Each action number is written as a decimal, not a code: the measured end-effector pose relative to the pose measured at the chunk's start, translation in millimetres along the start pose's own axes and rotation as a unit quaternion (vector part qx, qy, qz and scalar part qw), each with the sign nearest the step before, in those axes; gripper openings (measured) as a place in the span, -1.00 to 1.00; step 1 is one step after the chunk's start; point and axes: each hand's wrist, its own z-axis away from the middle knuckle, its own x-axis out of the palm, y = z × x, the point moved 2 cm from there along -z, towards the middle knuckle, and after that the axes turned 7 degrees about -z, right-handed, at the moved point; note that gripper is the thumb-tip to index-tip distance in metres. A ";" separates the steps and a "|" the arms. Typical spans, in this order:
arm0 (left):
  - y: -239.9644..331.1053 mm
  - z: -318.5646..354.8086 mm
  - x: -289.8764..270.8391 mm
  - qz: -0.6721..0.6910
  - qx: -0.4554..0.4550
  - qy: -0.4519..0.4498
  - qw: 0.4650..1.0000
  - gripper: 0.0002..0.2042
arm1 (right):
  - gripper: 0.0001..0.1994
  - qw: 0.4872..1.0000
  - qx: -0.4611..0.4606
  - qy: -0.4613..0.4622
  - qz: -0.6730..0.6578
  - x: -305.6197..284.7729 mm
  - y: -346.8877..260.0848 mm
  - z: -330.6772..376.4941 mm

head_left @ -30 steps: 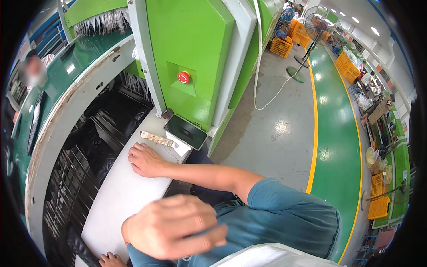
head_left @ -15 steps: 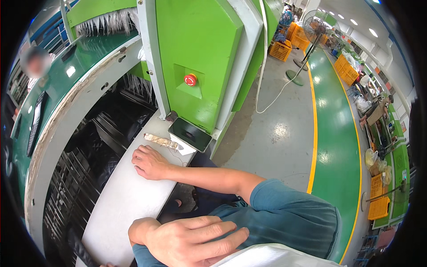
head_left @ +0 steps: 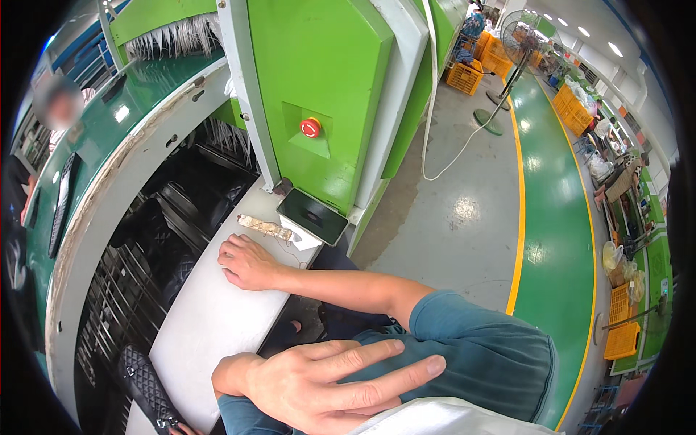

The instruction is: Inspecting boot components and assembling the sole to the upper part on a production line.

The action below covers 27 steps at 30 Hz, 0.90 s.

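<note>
My right hand [head_left: 250,264] rests on the white tabletop [head_left: 210,319], its fingers loosely curled and nothing visible in them. Just beyond it lies a stick-like bundle in stained wrapping [head_left: 265,228], beside a dark-screened phone [head_left: 312,216] on crumpled white paper [head_left: 306,241]. Closer in, my left hand [head_left: 322,384] is open in front of my teal shirt [head_left: 478,348], fingers spread toward the right and holding nothing. At the lower left, another person's fingers [head_left: 185,429], cut off by the picture's edge, touch a black quilted piece [head_left: 148,388] with metal fittings.
A green machine housing [head_left: 312,65] with a red stop button [head_left: 310,128] rises beyond the tabletop. Left of it, a curved green conveyor [head_left: 145,94] runs above a rack of black quilted goods [head_left: 156,239]. A co-worker stands at far left. A fan [head_left: 516,43] and yellow crates [head_left: 464,77] stand farther off.
My left hand's fingers have stretched out further to the right. The black quilted piece has come more into view at the lower left. My right hand stays on the tabletop.
</note>
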 end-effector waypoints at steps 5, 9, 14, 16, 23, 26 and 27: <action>-6.9 6.6 -7.5 0.034 0.082 -0.066 0.994 -0.79 | -0.85 1.000 0.006 -0.003 0.001 1.5 2.0 0.0; -7.2 1.9 -14.5 0.064 0.090 -0.154 0.982 -0.74 | -0.85 1.000 0.000 -0.001 -0.002 1.9 1.8 0.0; -8.6 4.2 -1.2 0.099 0.062 -0.096 0.988 -0.67 | -0.84 1.000 -0.010 -0.005 -0.010 1.9 0.9 -1.5; -11.7 2.8 2.7 0.093 0.063 -0.070 0.991 -0.68 | -0.84 1.000 -0.006 0.009 0.000 -1.9 1.6 0.0; -15.8 6.9 -9.1 0.271 -0.055 -0.057 0.959 -0.62 | -0.85 1.000 -0.011 0.004 0.003 -4.2 1.2 -1.0; -16.7 12.7 -3.9 0.256 -0.022 -0.013 0.966 -0.53 | -0.83 1.000 -0.009 -0.004 -0.004 -2.3 -1.3 -1.4; -18.0 14.4 -2.6 0.250 -0.027 -0.012 0.968 -0.53 | -0.83 1.000 -0.007 -0.006 -0.005 -2.4 -1.9 -1.6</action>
